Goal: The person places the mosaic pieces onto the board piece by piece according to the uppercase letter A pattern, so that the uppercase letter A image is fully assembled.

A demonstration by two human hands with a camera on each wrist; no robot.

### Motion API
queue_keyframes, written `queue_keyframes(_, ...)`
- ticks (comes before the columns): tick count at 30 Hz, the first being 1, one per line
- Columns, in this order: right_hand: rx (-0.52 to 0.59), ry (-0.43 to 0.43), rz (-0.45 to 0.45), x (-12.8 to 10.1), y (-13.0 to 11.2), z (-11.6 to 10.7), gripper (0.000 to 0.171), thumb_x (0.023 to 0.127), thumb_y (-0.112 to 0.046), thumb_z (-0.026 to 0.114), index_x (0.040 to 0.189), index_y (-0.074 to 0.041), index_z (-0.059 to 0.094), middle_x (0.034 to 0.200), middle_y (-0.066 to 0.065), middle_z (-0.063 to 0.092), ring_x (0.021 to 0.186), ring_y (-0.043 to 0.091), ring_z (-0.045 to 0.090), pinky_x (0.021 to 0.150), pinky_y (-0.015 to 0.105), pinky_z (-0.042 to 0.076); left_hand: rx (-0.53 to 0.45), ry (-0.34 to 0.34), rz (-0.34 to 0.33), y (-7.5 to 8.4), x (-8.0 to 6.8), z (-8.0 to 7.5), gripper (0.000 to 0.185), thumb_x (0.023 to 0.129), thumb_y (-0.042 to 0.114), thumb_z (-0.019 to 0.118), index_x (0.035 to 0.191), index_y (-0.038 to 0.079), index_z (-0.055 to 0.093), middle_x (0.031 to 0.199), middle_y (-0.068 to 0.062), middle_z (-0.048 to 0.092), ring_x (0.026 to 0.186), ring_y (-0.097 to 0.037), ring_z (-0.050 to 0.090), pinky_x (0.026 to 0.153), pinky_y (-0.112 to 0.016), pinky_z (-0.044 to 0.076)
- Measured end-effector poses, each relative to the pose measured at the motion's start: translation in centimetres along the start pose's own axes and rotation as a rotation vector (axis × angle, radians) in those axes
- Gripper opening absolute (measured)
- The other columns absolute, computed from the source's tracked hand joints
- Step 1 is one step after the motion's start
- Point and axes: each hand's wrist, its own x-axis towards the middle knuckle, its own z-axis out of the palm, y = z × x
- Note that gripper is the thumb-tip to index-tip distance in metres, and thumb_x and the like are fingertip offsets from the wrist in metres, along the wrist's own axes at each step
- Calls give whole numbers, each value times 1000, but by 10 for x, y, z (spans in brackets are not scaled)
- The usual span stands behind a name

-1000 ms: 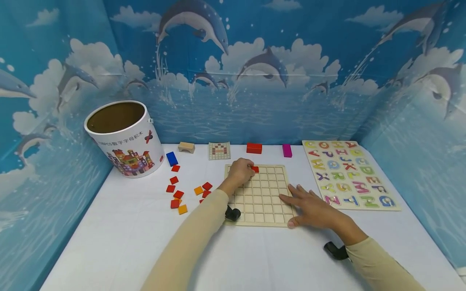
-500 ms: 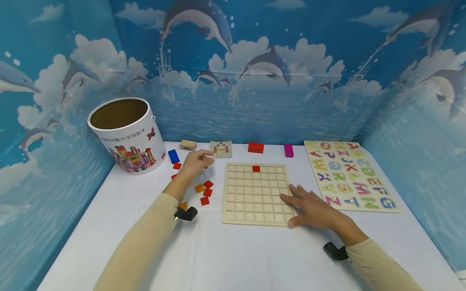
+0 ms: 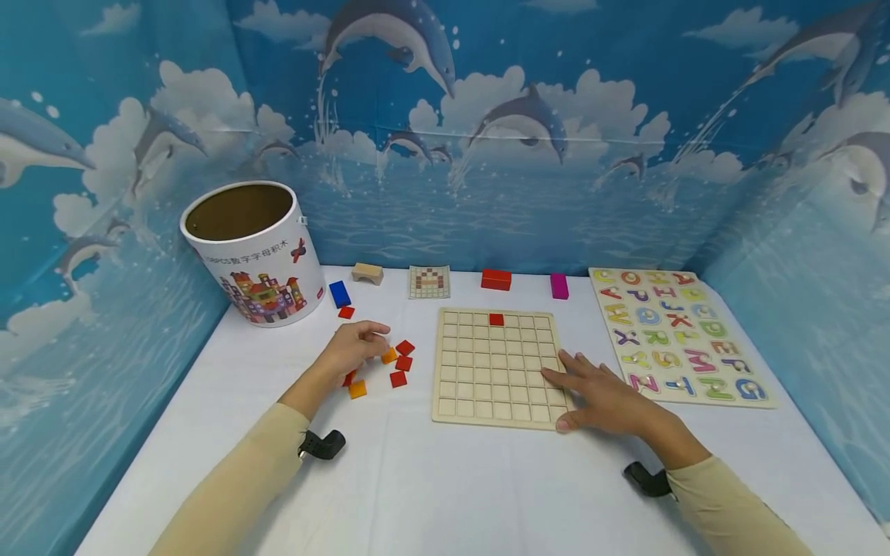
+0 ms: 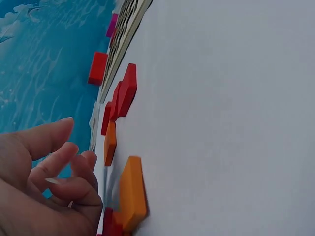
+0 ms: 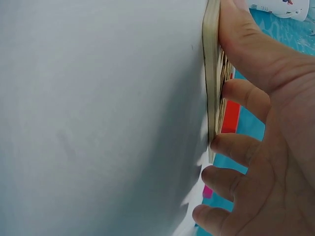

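Note:
My left hand (image 3: 354,347) hovers over the loose square tiles with its fingers loosely bent; nothing shows between them in the left wrist view. Close by its fingertips lie an orange tile (image 3: 389,356) and several red tiles, one of them a red tile (image 3: 399,379) nearer me. Another orange tile (image 4: 132,191) lies below the hand. My right hand (image 3: 605,395) rests with spread fingers on the right edge of the wooden grid board (image 3: 480,378), its thumb (image 5: 241,29) on the board's near corner. One red tile (image 3: 497,320) sits in a top-row cell of the board.
Behind the board are a small pattern card (image 3: 429,283), an arch block (image 3: 367,272), a blue block (image 3: 340,294), red blocks (image 3: 497,279) and a magenta block (image 3: 559,286). A white bucket (image 3: 260,262) stands back left; a letter puzzle board (image 3: 681,336) lies right.
My left hand has left the red tile on the board and moved left, then down over the loose tiles. The right hand keeps its place on the board.

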Motion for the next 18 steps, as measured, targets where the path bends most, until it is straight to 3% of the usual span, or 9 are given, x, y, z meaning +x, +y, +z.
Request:
queue_keyframes(5,23,2,-3,0,2,2,93,80,-63,75,156,-18,43,167,24,16,150,56,8,113,75,6,117,33,58,3,4,24,42,91,21,77,131,17,67,115,-8,65,104,-25,60,85,-32,52)
queue_keyframes(9,22,6,-10,-1,3,4,94,80,-64,74,156,-18,44,167,25,16,150,56,8,113,76,6,278,100,80,6,7,39,40,88,24,80,125,15,69,108,-6,65,96,-23,60,77,-30,53)
queue_keyframes(13,11,12,-10,-1,3,4,94,80,-64,74,156,-18,43,167,24,17,150,56,9,113,75,7,360,137,82,9,10,46,33,87,24,80,117,13,70,100,-6,64,89,-22,59,71,-29,51)
queue_keyframes(18,1,25,-9,0,3,2,95,78,-64,75,155,-18,44,166,25,19,149,57,11,113,76,8,379,140,88,12,12,47,31,89,25,78,116,11,70,93,-6,63,84,-22,59,68,-29,49)
